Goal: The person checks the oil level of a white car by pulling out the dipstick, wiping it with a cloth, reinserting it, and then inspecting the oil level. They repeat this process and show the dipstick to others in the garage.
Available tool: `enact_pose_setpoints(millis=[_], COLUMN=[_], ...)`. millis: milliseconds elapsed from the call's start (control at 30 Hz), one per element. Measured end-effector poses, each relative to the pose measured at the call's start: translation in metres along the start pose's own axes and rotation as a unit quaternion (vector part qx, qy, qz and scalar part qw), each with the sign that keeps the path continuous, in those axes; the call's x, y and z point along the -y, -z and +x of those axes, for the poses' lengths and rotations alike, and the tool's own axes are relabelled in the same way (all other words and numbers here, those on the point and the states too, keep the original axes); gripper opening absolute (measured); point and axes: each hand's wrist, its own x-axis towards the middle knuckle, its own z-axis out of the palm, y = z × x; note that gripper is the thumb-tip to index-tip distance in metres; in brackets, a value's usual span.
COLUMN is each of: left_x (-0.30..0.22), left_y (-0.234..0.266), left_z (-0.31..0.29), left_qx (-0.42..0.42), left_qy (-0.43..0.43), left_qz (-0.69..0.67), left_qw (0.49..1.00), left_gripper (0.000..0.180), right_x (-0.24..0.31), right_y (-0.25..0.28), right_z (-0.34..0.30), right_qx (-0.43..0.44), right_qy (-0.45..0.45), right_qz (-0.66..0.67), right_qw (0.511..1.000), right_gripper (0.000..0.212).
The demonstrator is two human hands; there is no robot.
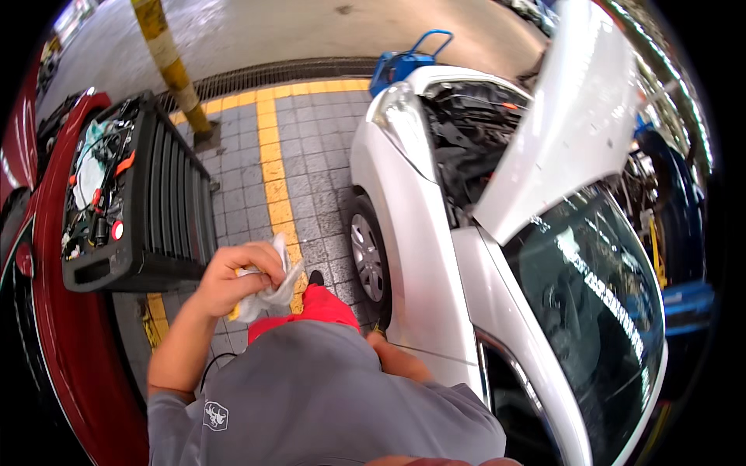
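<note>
My left hand (242,276) is closed around a crumpled white cloth (268,293), held in front of my body above the tiled floor. A small yellow bit shows under that hand; I cannot make out what it is. My right hand (377,346) is low at my side, beside the front wheel (367,248) of the white car (423,256). It looks closed, with a small yellowish and dark thing at its fingertips, too small to name. My shirt hides part of that arm. The car's hood (571,116) stands raised over the engine bay (474,132).
A black tool cart (175,194) stands on my left, with tools and cables on top, close to a red car (85,342). Ahead are a yellow-striped post (167,58), a floor grate (264,74) and a blue wheeled unit (400,66). Yellow lines (272,155) cross the tiles.
</note>
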Motion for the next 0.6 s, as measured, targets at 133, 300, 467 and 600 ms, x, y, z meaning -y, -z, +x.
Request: enact_pose_setpoints(millis=[133,300,467,600], left_x=[-0.119,-0.138,-0.147,-0.157], left_y=[0.006,0.042,0.129,0.206], left_z=[0.057,0.147,0.242,0.315], left_qx=[0.028,0.113,0.200,0.239], left_qy=[-0.200,-0.289,-0.299,-0.295], left_qz=[0.045,0.041,-0.005,-0.043], left_qw=[0.978,0.950,0.933,0.924], left_gripper=[0.003,0.003,0.004,0.005], right_x=[0.004,-0.003,-0.029,-0.033], right_y=[0.145,0.333,0.361,0.352], right_z=[0.039,0.107,0.154,0.138], right_qx=[-0.255,-0.224,-0.214,-0.130], right_qy=[-0.012,-0.047,-0.169,-0.308], right_qz=[0.338,0.617,0.612,0.473], right_qw=[0.906,0.753,0.742,0.815], right_gripper=[0.036,0.021,0.022,0.024])
